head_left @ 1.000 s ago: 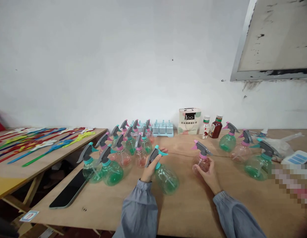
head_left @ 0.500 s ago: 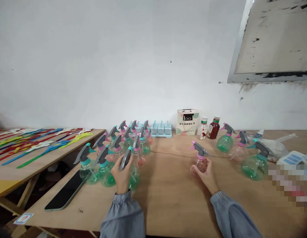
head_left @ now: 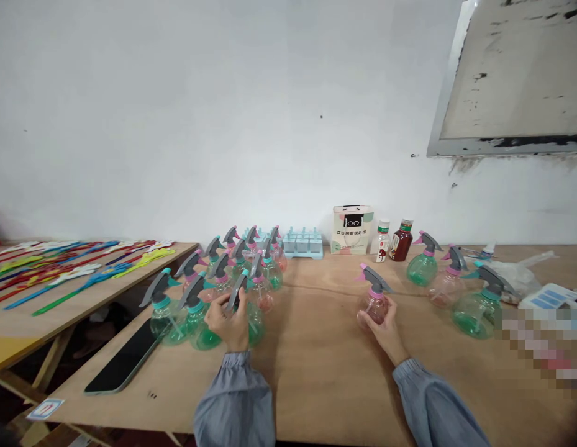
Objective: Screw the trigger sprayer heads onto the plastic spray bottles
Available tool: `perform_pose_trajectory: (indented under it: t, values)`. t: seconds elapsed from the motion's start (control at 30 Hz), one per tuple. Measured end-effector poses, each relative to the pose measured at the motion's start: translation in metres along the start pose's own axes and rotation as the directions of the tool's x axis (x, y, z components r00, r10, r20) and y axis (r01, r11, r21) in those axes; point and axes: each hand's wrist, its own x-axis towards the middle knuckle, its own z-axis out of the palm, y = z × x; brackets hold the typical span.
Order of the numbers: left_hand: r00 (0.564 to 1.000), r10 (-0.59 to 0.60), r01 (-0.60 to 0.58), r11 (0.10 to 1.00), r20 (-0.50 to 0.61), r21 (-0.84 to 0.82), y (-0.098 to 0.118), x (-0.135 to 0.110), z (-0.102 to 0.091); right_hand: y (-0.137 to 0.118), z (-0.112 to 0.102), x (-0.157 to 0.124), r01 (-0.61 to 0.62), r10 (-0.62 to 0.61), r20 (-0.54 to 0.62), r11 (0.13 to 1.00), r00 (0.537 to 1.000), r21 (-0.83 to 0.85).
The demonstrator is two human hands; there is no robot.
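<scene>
My left hand (head_left: 230, 323) is wrapped round the neck of a green spray bottle (head_left: 254, 318) with a grey trigger, standing at the right end of the front row of a cluster of spray bottles (head_left: 223, 279). My right hand (head_left: 385, 326) cups a pink spray bottle (head_left: 372, 302) with a grey trigger and pink collar, upright on the wooden table (head_left: 325, 366) near the middle. Grey sleeves cover both forearms.
Three more spray bottles (head_left: 474, 307) stand at the right, by a plastic bag and a white device. At the wall stand a blue ice-pop mould (head_left: 303, 243), a small carton (head_left: 352, 230) and two drink bottles (head_left: 391, 239). A black phone (head_left: 123, 363) lies front left. Coloured strips (head_left: 69, 267) cover the left table.
My left hand carried the green spray bottle leftwards from the table's middle and set it beside the cluster. My right hand stayed on the pink bottle.
</scene>
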Motion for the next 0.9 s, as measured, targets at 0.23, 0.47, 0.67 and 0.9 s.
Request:
perform_pose_trajectory:
  t: [0.23,0.47,0.67,0.9]
  values:
    - [0.895,0.363,-0.385,0.922,-0.260,-0.036,0.005,0.002,-0.016,-0.005,-0.002,-0.005,0.081,-0.079,-0.032,0.996,0.996,0.044]
    - [0.792,0.577,-0.453,0.775,0.202,-0.441,0.075,-0.065,-0.013,-0.016,0.009,-0.022,0.156,-0.158,0.098,0.987,0.983,0.028]
    - [0.453,0.342,0.259,0.833,0.823,-0.488,0.122,-0.128,0.038,-0.029,0.017,-0.034,0.255,-0.253,0.267,0.967,0.930,0.028]
    - [0.397,0.201,0.491,0.778,0.895,-0.392,0.120,-0.141,0.050,-0.043,-0.014,-0.022,0.312,-0.304,0.095,0.947,0.948,-0.075]
